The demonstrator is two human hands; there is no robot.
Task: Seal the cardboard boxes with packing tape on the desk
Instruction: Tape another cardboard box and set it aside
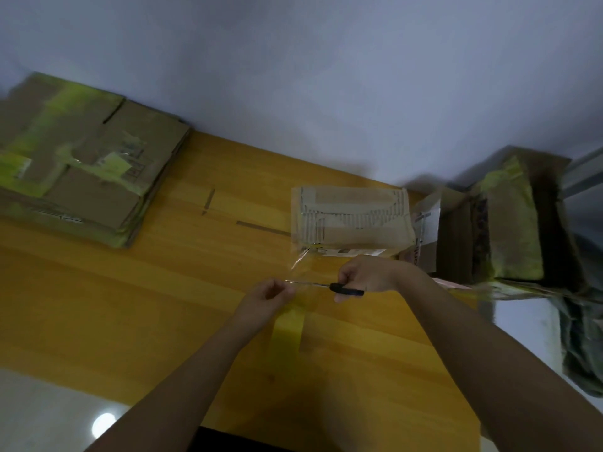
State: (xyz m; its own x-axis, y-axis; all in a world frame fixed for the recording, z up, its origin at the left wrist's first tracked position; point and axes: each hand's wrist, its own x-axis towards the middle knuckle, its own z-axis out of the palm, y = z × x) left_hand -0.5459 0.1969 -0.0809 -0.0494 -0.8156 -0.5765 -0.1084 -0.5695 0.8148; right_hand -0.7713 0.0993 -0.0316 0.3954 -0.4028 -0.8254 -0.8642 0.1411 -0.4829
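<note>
Cutting a run of clear packing tape [301, 261] that stretches from the near corner of a small cardboard box [350, 220] on the wooden worktop [163, 288], a person works with both arms reached forward. The left hand [270, 296] pinches the free end of the tape and appears to hold it taut, while the right hand [367, 275] curls round the black handles of a pair of scissors [329, 286], blades laid across the strip. The roll itself cannot be made out (the frame is blurred), though a yellowish band hangs below the left hand. Flattened cartons [85, 158] lie stacked at the far left. Judging by this, the cut comes next, which calls for keeping the strip tight, then pressing the loose end down on the box.
</note>
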